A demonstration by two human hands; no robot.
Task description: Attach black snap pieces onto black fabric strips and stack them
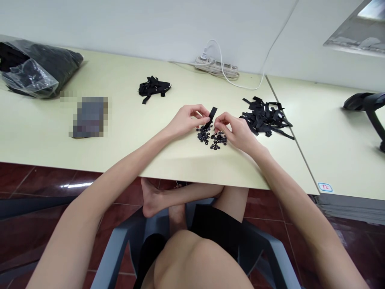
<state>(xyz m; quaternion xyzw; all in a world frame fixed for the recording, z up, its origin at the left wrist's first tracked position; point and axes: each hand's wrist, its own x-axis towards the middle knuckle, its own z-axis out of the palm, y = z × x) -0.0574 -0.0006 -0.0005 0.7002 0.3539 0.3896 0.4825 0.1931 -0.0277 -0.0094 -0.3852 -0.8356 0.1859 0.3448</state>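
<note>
My left hand (pixel 190 119) pinches a short black fabric strip (pixel 213 113) that stands up at a slant between thumb and fingers. Close by on its right, my right hand (pixel 236 127) has thumb and fingertips drawn together; whatever they hold, if anything, is too small to make out. Beneath both hands lie small black round pieces with light centres, like snap buttons (pixel 203 136), loosely scattered on the pale table (pixel 180 160). A large heap of black strips (pixel 264 116) lies right of my right hand. Farther back on the left is a smaller pile of black strips (pixel 154 86).
A clear plastic bag (pixel 45 66) of black material sits at the far left, with a blurred dark object (pixel 90 117) near it. Against the wall is a power strip (pixel 216 67) with a white cable. A black stand (pixel 368 104) is at the right.
</note>
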